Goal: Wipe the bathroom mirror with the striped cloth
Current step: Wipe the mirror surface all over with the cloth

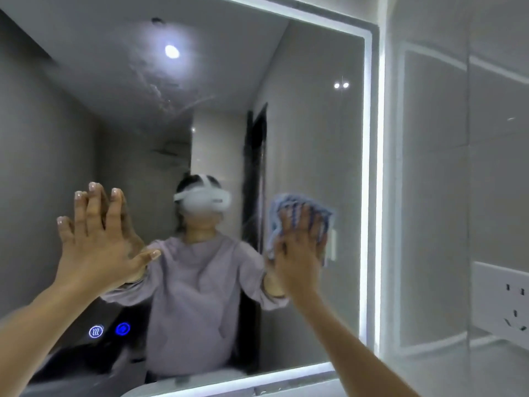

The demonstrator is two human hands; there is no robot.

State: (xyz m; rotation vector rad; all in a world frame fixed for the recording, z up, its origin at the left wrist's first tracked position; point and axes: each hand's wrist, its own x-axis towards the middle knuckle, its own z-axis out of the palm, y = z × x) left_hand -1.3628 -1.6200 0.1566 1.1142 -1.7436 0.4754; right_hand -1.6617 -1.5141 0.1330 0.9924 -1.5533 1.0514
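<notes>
The bathroom mirror [312, 110] fills most of the view, with a lit white strip around its edge. Smears show on the glass near the top centre. My right hand [297, 253] presses a blue-and-white striped cloth [300, 207] flat against the mirror at the right, fingers spread over it. My left hand [97, 242] lies flat on the glass at the left, fingers apart, holding nothing. The mirror reflects a person in a lilac top with both arms raised.
Two glowing blue touch buttons [108, 330] sit low on the mirror at the left. A glossy grey tiled wall [446, 167] stands to the right, with a white power socket [506, 302] on it. A white basin rim [200, 388] shows below the mirror.
</notes>
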